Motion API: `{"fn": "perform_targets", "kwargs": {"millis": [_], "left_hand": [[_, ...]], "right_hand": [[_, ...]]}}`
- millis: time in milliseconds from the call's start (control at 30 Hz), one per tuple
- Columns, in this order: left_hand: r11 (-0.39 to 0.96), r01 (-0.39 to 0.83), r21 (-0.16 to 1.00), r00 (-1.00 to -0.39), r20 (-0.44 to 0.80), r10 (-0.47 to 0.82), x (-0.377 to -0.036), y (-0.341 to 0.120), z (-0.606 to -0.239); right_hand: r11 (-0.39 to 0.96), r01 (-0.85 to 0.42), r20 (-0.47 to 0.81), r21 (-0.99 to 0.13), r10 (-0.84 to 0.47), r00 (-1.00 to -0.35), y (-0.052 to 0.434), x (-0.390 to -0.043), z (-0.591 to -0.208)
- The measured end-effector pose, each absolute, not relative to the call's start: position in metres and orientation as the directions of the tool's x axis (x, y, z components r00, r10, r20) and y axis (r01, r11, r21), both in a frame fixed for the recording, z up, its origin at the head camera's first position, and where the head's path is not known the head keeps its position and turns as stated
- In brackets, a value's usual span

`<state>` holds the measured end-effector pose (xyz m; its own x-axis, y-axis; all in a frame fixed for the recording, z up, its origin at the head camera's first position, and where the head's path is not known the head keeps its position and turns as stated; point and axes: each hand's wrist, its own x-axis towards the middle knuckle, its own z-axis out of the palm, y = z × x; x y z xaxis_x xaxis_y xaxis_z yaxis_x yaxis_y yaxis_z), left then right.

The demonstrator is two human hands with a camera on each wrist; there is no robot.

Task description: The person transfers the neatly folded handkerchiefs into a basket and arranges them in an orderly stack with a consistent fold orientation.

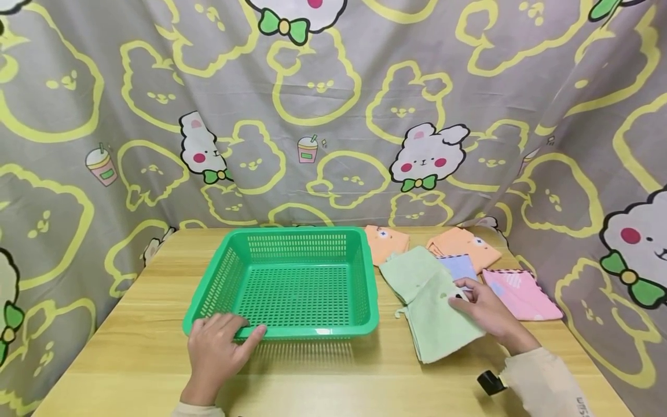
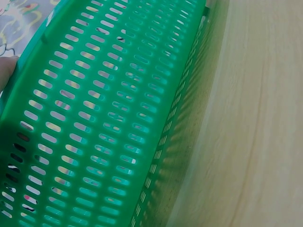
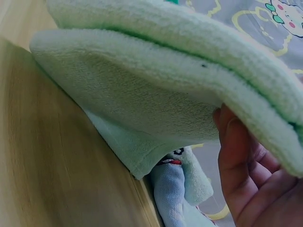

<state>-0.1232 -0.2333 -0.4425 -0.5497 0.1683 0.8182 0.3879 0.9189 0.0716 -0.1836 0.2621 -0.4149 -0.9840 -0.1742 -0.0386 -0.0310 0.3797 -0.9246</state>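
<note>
A green slotted plastic basket (image 1: 297, 295) stands empty in the middle of the wooden table (image 1: 130, 347). My left hand (image 1: 219, 344) grips its near left rim, fingers curled over the edge; in the left wrist view the basket wall (image 2: 104, 118) fills the frame and one fingertip (image 2: 5, 71) shows at the rim. To the right lies a folded light green towel (image 1: 432, 307). My right hand (image 1: 487, 313) holds its right edge. The right wrist view shows the fingers (image 3: 246, 175) under the lifted towel layers (image 3: 142, 85).
Two orange towels (image 1: 385, 242) (image 1: 464, 243), a blue one (image 1: 457, 267) and a pink one (image 1: 523, 294) lie behind and right of the green towel. A cartoon-print curtain (image 1: 333, 116) closes off the back and both sides. Bare tabletop (image 2: 255, 132) runs in front of the basket.
</note>
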Motion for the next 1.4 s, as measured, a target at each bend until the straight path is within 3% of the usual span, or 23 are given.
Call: {"fn": "perform_targets", "kwargs": {"millis": [1400], "left_hand": [[0.918,0.394,0.041,-0.554,0.808,0.201,-0.122,-0.233,-0.438]], "right_hand": [[0.323,-0.102,0.032,-0.941,-0.215,-0.976,0.257,-0.184,-0.394]]}}
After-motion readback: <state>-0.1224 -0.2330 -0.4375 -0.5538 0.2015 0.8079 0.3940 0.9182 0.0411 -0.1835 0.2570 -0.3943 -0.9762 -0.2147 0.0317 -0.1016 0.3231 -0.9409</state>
